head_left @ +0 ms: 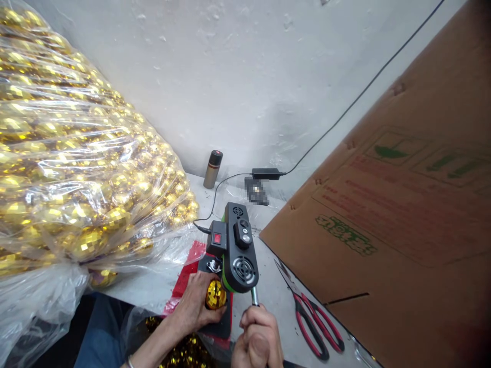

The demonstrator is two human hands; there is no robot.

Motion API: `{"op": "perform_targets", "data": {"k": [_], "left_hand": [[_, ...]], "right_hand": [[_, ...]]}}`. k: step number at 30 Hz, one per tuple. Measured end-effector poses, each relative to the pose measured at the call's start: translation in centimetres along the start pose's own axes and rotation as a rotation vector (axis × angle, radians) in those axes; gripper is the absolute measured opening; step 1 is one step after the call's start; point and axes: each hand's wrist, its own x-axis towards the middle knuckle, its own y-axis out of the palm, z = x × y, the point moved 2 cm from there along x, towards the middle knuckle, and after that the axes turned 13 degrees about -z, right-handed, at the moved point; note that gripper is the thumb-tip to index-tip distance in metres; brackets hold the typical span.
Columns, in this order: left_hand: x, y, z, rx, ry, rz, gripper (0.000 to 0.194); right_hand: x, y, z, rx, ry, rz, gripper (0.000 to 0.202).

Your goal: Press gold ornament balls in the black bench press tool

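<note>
A gold faceted mirror ball (215, 295) is gripped between the thumb and fingers of my left hand (198, 300). It sits close against the near end of a black and green machine (242, 250) with round vents and a red switch (217, 238). Under the ball lies the machine's dark base plate (218, 329), on a red cloth (187, 278). My right hand (260, 337) is closed around a metal rod handle (254, 296) at the machine's near right side; the handle's lower part is hidden by my fingers.
Red-handled scissors (312, 319) lie at right beside a large cardboard box (368, 204). A clear bag of gold balls (92, 168) fills the left. Behind stand a dark-capped bottle (213, 169) and a black power adapter (265, 174), whose cable crosses the wall. More gold balls (187, 352) lie below my left arm.
</note>
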Motion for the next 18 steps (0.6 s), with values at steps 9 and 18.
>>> {"op": "perform_targets", "data": {"k": [9, 18], "left_hand": [[-0.1, 0.3, 0.2, 0.04, 0.001, -0.041, 0.042], [-0.1, 0.8, 0.5, 0.015, 0.023, -0.039, 0.047]], "right_hand": [[-0.4, 0.0, -0.6, 0.037, -0.028, -0.058, 0.04], [-0.9, -0.3, -1.2, 0.034, -0.026, -0.044, 0.043]]}}
